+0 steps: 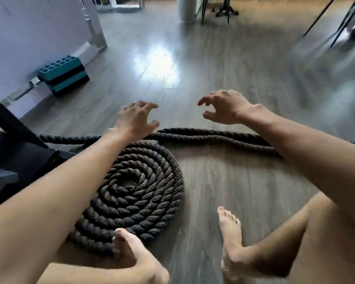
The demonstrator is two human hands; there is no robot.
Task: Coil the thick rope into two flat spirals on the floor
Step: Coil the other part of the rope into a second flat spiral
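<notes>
A thick dark twisted rope lies on the wooden floor. One flat spiral (135, 193) of it sits at lower centre-left, partly under my left forearm. From it, loose rope strands (209, 138) run straight across the floor, left to right, behind the spiral. My left hand (135, 117) hovers just beyond those strands, fingers spread and curled, holding nothing. My right hand (223, 108) is raised over the floor further right, fingers also apart and empty. Neither hand touches the rope.
My bare left foot (129, 251) rests against the spiral's near edge and my right foot (231, 232) stands on the floor beside it. A dark equipment frame (12, 144) stands at left. A teal and black block (64, 75) sits by the wall. Chair legs (336, 23) stand far right.
</notes>
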